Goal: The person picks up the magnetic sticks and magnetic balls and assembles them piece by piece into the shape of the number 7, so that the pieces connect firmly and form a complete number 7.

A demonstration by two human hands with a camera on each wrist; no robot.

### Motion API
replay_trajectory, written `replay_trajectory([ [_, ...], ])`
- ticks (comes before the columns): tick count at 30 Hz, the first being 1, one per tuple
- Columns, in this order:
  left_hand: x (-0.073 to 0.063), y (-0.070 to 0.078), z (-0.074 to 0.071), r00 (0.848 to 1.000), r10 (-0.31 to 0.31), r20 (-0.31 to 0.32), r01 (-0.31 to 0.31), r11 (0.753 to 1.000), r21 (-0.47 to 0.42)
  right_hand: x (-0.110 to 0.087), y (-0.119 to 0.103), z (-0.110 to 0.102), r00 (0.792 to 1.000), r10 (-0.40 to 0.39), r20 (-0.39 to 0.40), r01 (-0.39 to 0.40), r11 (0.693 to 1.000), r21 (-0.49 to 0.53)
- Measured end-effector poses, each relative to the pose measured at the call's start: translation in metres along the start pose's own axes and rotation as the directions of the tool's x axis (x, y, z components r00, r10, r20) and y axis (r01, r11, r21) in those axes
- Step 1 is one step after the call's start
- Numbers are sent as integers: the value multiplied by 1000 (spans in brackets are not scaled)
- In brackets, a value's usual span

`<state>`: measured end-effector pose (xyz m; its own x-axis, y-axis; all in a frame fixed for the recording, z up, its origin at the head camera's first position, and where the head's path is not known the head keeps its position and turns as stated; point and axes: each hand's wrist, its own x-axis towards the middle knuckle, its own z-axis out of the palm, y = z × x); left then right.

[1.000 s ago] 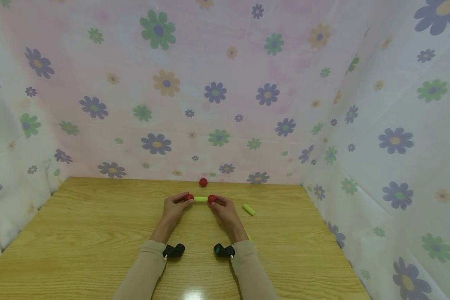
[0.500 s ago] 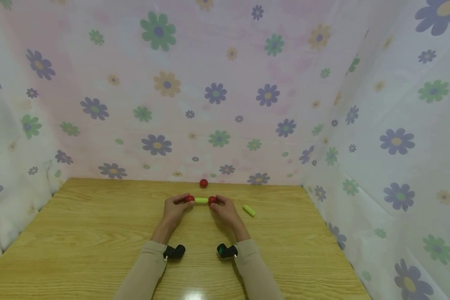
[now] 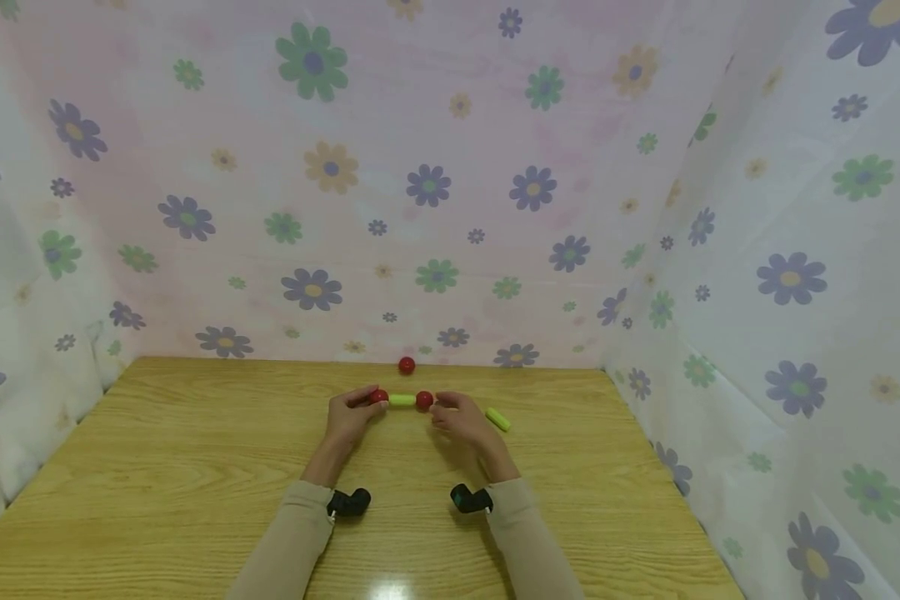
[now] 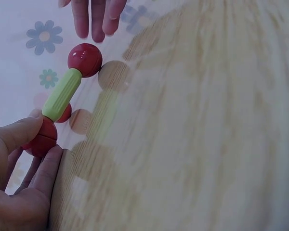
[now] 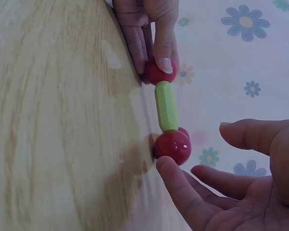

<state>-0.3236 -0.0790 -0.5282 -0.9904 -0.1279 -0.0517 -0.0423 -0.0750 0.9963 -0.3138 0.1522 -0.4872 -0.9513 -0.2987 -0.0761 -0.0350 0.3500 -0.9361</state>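
A light green ribbed rod (image 3: pixel 402 401) lies between two red balls, joined end to end with them. My left hand (image 3: pixel 349 418) pinches the left red ball (image 4: pixel 42 138) between thumb and fingers. At the rod's other end sits the right red ball (image 5: pixel 173 147), uncovered. Just right of that ball, my right hand (image 3: pixel 462 417) has its thumb and fingers spread apart, holding nothing; in the right wrist view one fingertip (image 5: pixel 166 164) is right at the ball's lower edge.
A loose red ball (image 3: pixel 407 365) rests at the table's back edge. Right of my right hand lies a second green rod (image 3: pixel 497 419). The wooden table (image 3: pixel 195 467) is backed by a flowered cloth (image 3: pixel 450 250), which also hangs at both sides.
My right hand has let go of the right red ball and moved a little to the right, its fingers spreading. The left hand keeps its pinch, and the joined piece stays in place.
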Motion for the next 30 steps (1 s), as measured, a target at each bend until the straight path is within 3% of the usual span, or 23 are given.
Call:
replay_trajectory([
  [4,0,0,0,1000,-4,-2,4,1000,4,-6,-4,-8,999,-28,30,28,1000,1],
  [17,0,-3,-2,1000,3,11,-2,1000,-11,-20,4,-34,994,-53,98,70,980,-186],
  [30,-3,-1,-1,1000,7,9,-7,1000,-8,-46,22,-55,985,-118,127,161,895,-416],
])
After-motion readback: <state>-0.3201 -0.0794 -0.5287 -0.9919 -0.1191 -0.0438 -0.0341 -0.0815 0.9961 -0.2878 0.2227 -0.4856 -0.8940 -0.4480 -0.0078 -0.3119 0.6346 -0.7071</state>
